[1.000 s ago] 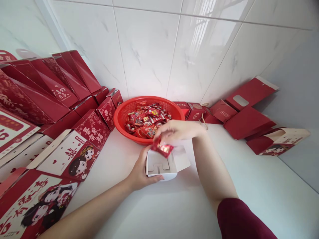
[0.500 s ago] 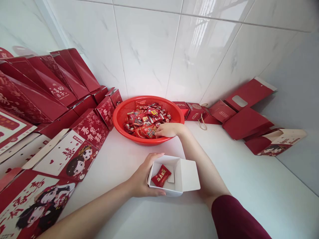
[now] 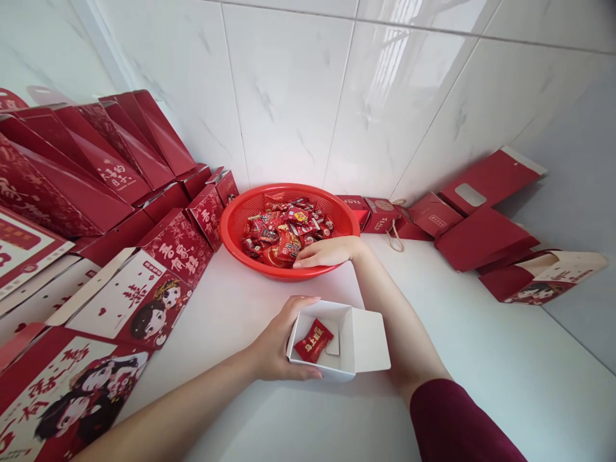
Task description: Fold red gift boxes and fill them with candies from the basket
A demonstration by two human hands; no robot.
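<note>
My left hand (image 3: 283, 340) is closed round a small white box (image 3: 332, 369), thumb on the near side and fingers on the far side. The box's flap (image 3: 371, 340) stands out to the right, and one red wrapped candy (image 3: 314, 341) lies inside. My right hand (image 3: 330, 252) reaches over the near rim of a red plastic basket (image 3: 289, 274). Its visible fingers stretch out over the wrapped candies (image 3: 279, 231) heaped there; the other fingers are partly hidden, and no held candy can be made out.
Red and white printed boxes (image 3: 158, 301) and tall red bags (image 3: 120, 154) crowd the left side. More red boxes (image 3: 476, 237), some with rope handles, lie along the right. A white tiled wall (image 3: 283, 96) rises behind the white tabletop (image 3: 481, 385).
My right hand has shifted slightly within the basket, its fingers now stretched flatter over the candies. My left hand still holds the box with the candy inside. The view has turned slightly.
</note>
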